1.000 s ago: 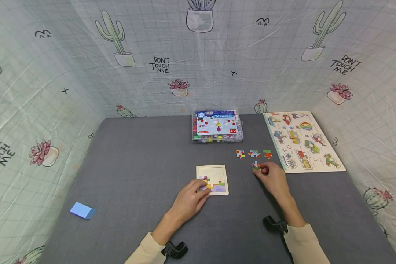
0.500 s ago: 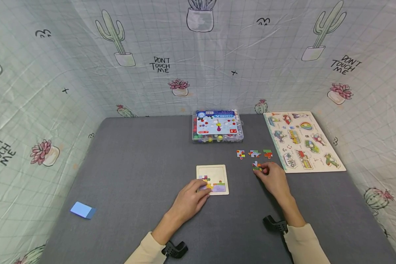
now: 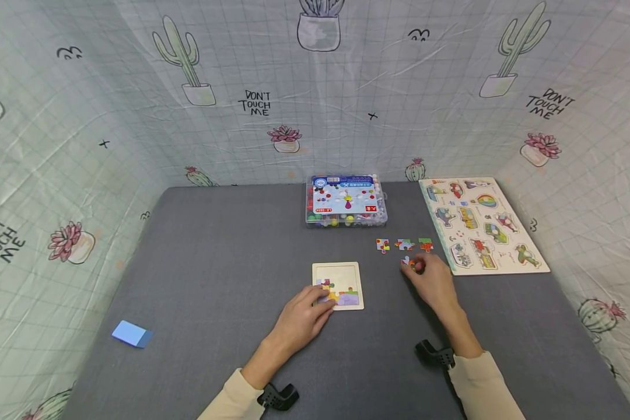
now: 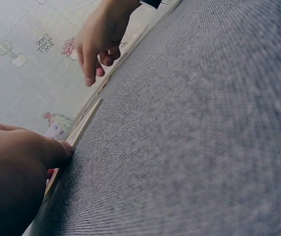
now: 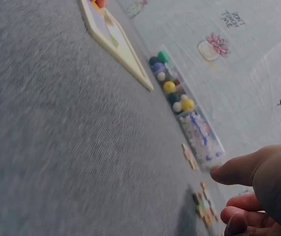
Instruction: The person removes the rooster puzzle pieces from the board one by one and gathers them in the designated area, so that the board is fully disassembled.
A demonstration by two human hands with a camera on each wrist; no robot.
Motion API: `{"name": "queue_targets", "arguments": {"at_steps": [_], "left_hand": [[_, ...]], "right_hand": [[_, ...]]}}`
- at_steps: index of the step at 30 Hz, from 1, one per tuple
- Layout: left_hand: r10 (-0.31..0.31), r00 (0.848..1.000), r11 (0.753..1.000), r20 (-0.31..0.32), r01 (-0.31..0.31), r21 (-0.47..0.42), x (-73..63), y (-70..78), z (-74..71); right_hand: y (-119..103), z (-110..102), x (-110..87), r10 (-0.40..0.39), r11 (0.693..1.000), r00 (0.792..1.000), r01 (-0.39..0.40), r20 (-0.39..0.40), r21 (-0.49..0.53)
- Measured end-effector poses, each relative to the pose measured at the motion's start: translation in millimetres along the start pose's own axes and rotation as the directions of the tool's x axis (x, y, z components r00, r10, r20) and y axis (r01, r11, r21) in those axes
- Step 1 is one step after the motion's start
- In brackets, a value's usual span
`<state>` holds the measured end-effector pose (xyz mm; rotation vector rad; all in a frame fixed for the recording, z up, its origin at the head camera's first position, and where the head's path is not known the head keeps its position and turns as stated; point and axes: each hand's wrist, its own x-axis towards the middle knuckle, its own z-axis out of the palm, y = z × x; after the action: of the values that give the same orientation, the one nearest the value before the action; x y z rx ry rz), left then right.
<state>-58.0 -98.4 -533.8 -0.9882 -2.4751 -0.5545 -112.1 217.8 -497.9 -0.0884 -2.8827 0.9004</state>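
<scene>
A small wooden puzzle tray with several pastel pieces along its lower part lies flat on the table. My left hand rests on the tray's left side, fingertips on the pieces, hiding that corner. Farther right, my right hand reaches down over a colourful jigsaw piece, covering part of it. In the right wrist view a gap shows between thumb and fingers, with nothing held between them. Three more jigsaw pieces, a left one, a middle one and a right one, lie in a row just behind.
A clear box of coloured balls with a blue label stands at the back. To the right lies a large picture puzzle board. A blue block sits at the left. Patterned cloth walls surround the grey table.
My right hand has shifted slightly left and covers more of the jigsaw piece beneath it. My left hand stays in place on the tray.
</scene>
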Motion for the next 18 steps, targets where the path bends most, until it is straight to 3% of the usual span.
{"name": "queue_targets", "arguments": {"at_steps": [18], "left_hand": [[0.020,0.999,0.999,-0.039,-0.019,0.036,0.3,1.2,-2.3]], "right_hand": [[-49.4,17.8,13.4,-0.120,0.988,0.993,0.119,0.002,0.101]]}}
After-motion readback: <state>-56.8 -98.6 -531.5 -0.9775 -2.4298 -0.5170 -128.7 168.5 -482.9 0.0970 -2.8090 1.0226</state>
